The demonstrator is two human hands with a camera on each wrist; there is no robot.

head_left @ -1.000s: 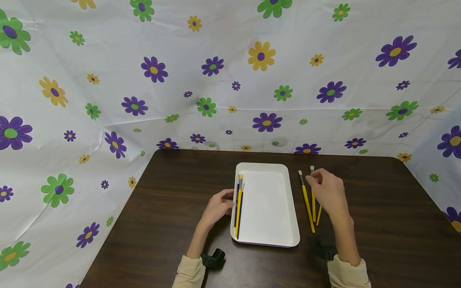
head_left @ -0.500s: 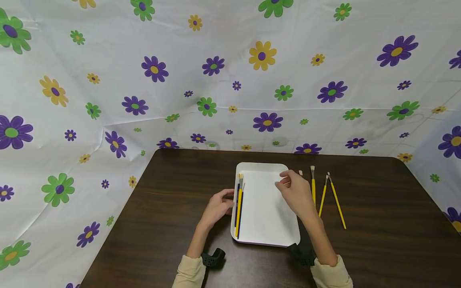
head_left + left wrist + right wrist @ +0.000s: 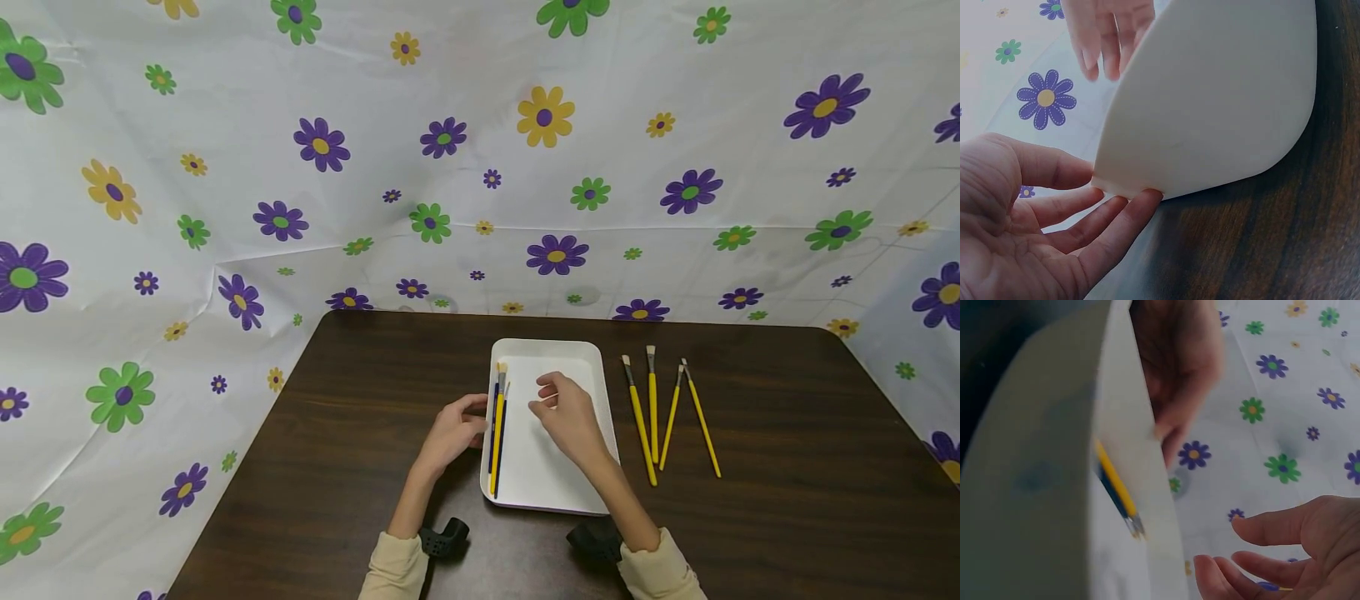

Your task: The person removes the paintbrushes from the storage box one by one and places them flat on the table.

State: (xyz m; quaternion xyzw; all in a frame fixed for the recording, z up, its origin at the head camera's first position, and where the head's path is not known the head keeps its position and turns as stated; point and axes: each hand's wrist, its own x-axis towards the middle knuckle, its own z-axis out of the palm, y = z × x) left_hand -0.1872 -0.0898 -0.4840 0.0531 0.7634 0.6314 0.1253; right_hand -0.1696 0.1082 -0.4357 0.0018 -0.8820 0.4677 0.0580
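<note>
My left hand (image 3: 450, 433) rests at the left side of a white tray (image 3: 558, 483). In the left wrist view its fingertips touch the outside of the tray wall, fingers fairly straight. My right hand (image 3: 570, 421) hovers over the middle of the tray, fingers loosely bent, thumb apart and nothing between them. Along the tray's left wall lie a yellow paintbrush (image 3: 497, 442) and two thin dark-blue brushes (image 3: 502, 450), bristles pointing away. Right of the tray, several yellow-handled paintbrushes (image 3: 639, 429) lie on the table, their bristle ends also away.
The dark wooden table (image 3: 360, 400) ends at a flower-patterned sheet (image 3: 480, 208) at the back and sides. Black wrist-worn devices (image 3: 444, 539) sit at both wrists, close to the table's surface.
My right hand has moved left from above the loose brushes to over the tray, uncovering those brushes. The left hand and the brushes stay where they were.
</note>
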